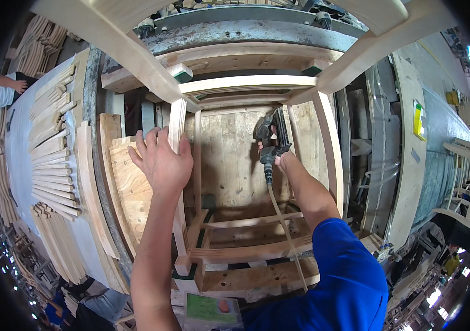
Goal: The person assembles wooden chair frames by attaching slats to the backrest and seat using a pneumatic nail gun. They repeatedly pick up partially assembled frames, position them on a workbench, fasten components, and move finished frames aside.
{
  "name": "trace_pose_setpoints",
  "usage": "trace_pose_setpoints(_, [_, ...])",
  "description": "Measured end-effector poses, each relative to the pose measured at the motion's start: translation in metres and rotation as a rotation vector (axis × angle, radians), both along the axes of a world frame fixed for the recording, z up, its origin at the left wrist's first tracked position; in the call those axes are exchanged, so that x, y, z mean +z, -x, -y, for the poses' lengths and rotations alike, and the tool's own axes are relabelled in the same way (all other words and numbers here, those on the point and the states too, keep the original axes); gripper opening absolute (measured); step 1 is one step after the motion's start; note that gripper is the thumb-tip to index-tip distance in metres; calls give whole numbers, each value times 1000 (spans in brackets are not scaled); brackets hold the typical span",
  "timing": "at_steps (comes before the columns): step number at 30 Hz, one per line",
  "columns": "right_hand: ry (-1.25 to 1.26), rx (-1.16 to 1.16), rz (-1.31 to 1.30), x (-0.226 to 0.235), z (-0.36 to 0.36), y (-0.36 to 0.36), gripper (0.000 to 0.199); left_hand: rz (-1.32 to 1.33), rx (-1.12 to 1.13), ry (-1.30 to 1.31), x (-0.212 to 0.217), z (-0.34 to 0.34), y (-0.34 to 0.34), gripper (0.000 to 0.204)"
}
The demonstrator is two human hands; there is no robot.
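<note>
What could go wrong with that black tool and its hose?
The bare left hand is at the pale wooden frame, so it might get hurt if the black tool in the right hand slipped that way. The thin hose passes across the frame's lower rails, so it could perhaps snag and tug the tool.

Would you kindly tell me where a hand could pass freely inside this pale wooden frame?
The scuffed tan board inside the pale wooden frame shows bare between a thin left post and the black hose-fed tool in the right hand. Crowded: the thicker left upright, behind the left hand, and the whitish left bench, under pale wooden slats.
</note>
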State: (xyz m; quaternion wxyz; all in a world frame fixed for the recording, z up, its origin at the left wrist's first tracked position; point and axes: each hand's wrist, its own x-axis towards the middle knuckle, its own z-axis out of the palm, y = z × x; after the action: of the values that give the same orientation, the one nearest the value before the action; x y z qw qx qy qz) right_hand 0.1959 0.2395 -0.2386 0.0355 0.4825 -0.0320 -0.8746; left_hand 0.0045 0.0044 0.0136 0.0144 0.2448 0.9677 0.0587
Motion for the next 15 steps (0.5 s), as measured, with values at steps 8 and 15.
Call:
trace_pose_setpoints(8, [-93,-61,-26,-22,-10,1,77,0,-12,13,0,-1,1,49])
trace_pose_setpoints(15, [-87,-122,-6,-33,-9,2,64,-7,-22,-15,0,0,2,47])
